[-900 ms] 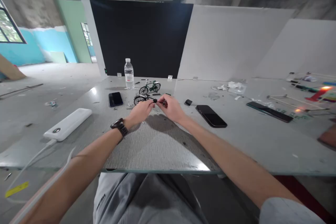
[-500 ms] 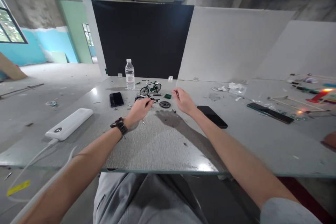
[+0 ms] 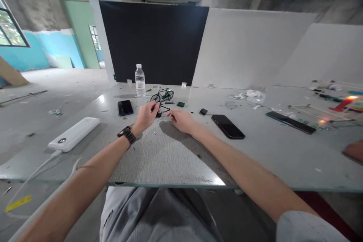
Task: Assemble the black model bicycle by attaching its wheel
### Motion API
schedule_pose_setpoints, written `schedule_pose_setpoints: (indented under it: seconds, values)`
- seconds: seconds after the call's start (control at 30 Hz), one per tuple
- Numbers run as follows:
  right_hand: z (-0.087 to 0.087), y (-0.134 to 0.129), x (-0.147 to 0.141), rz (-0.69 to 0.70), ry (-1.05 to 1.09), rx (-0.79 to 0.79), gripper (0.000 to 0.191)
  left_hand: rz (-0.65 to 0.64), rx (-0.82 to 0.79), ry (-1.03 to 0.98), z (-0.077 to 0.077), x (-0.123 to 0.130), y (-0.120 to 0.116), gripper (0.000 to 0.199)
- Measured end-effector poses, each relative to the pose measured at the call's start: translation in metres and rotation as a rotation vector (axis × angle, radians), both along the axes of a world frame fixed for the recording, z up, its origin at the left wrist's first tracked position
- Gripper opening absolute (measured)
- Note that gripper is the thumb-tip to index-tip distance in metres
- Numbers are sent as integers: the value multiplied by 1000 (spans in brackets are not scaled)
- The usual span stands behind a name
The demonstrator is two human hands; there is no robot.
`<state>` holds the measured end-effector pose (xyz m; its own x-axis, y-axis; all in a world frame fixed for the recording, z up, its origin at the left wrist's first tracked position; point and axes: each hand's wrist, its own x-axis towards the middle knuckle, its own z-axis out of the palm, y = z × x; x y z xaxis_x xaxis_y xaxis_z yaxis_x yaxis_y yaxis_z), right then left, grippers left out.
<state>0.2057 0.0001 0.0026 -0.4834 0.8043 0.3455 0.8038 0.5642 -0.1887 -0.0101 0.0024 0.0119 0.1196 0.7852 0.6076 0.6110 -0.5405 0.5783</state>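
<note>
My left hand (image 3: 146, 115) is closed on a small dark model bicycle frame (image 3: 163, 111), which sticks out to the right of my fingertips. Just right of it is my right hand (image 3: 182, 120), thumb and fingers pinched together near the frame's right end; whatever they hold is too small to make out. Behind my hands a green model bicycle (image 3: 162, 95) stands upright on the glass-topped table (image 3: 170, 159). A small green block (image 3: 180, 104) lies beyond my right hand. A tiny metal pin (image 3: 154, 132) rests in front of my left hand.
A water bottle (image 3: 140, 81) stands at the back left, near a phone (image 3: 125, 107). A white power bank (image 3: 74, 134) with a cable lies left. Right of my hands are a small dark square piece (image 3: 203, 111), a black phone (image 3: 228, 126) and another phone (image 3: 290, 122).
My right hand has come down and left to the frame, and now covers the loose wheel's place. My left hand has shifted slightly left and up, tilting the frame. The dark square piece is uncovered.
</note>
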Motion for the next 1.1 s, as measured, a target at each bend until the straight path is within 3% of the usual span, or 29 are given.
schedule_pose_setpoints:
  seconds: [0.2, 0.53, 0.87, 1.1]
  values:
    - [-3, 4, 2, 1, -44, -17, 19, -36, -3, 7, -3, 1, 0, 40]
    - [24, 5, 30, -22, 20, -26, 28, -19, 17, -71, 1, -3, 2, 41]
    - [23, -11, 10, 45, -86, -181, 22, -85, 19, -50, -5, 1, 2, 38]
    - [21, -9, 11, 90, -114, -134, 22, -115, 12, -53, -5, 1, 2, 38]
